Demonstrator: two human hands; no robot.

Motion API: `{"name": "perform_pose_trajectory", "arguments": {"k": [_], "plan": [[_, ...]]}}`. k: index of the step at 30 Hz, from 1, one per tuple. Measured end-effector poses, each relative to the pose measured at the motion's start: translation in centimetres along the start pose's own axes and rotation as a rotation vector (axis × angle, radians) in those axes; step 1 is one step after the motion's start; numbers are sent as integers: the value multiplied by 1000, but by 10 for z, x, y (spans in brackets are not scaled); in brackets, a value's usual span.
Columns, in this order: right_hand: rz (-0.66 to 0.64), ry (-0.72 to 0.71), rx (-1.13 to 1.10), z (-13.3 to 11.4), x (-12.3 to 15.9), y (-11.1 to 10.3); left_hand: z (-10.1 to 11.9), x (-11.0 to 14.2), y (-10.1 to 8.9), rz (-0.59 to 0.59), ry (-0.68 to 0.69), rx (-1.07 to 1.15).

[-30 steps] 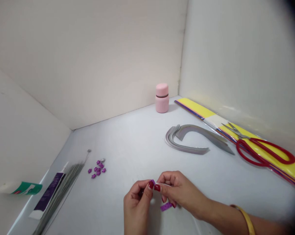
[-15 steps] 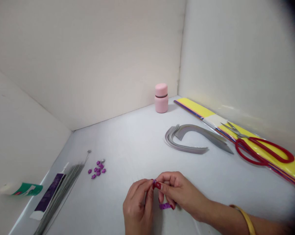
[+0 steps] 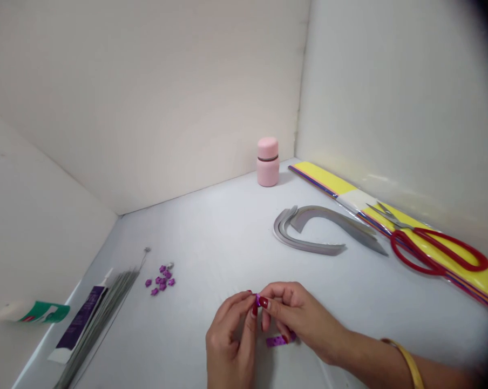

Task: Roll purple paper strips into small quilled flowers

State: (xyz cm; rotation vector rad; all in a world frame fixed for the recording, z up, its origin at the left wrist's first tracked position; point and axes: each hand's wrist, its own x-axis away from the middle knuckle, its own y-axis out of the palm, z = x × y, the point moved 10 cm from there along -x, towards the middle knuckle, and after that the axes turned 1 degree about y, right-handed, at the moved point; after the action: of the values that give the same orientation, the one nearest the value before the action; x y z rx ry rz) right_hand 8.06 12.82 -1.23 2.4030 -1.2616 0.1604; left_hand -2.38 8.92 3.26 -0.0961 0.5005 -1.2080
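Between the fingertips of both hands sits a small folded bit of shiny purple paper strip (image 3: pixel 258 300). My left hand (image 3: pixel 232 335) pinches it from the left with thumb and forefinger. From the right, my right hand (image 3: pixel 298 319) pinches it too, its other fingers curled. Below the right hand's curled fingers another length of purple strip (image 3: pixel 276 341) shows; whether it joins the folded bit I cannot tell. To the left on the table lies a cluster of small purple folded stars (image 3: pixel 163 281), with a silvery one among them.
Grey wire stems (image 3: pixel 102 324) and a purple glue tube (image 3: pixel 82 321) lie at left, near a green and white tube (image 3: pixel 37 312). Curved silver paper strips (image 3: pixel 309 246), a pink flask (image 3: pixel 268 162), and red-handled scissors (image 3: pixel 438 251) on a yellow paper pack (image 3: pixel 327 179) occupy the right and back.
The fingertips have shifted slightly on the folded purple paper, and more of it shows between them. More of the lower strip is visible under my right hand.
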Motion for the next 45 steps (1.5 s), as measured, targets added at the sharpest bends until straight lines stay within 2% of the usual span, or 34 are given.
{"name": "perform_pose_trajectory", "arguments": {"k": [3, 5, 7, 11, 14, 21, 26, 33, 35, 37, 41, 45], "plan": [[-13, -8, 6, -2, 0, 2, -28, 5, 5, 28, -325, 231], [-10, -18, 20, -3, 1, 2, -37, 8, 13, -4, -443, 343], [-4, -26, 37, -4, 1, 2, -37, 8, 17, -33, -451, 390], [19, 9, 79, 2, 1, 1, -38, 9, 12, 14, -442, 389], [37, 37, 103, 5, 1, 0, -42, 11, 15, 8, -496, 451], [14, 2, 110, 2, 1, 3, -49, 16, 25, -7, -604, 586], [19, 57, 117, 10, -1, 1, -54, 18, 25, -43, -658, 567], [29, 31, 152, 9, 0, 0, -55, 17, 22, -43, -677, 486], [24, 28, 145, 9, 0, 0, -52, 16, 19, -45, -643, 425], [28, 33, 132, 11, 0, 0, -44, 11, 12, -18, -544, 316], [54, 47, 120, 16, 0, -2, -11, 1, -3, 55, -172, 22], [38, 6, 135, 10, 1, 1, 17, 2, -7, 69, 149, -183]]}}
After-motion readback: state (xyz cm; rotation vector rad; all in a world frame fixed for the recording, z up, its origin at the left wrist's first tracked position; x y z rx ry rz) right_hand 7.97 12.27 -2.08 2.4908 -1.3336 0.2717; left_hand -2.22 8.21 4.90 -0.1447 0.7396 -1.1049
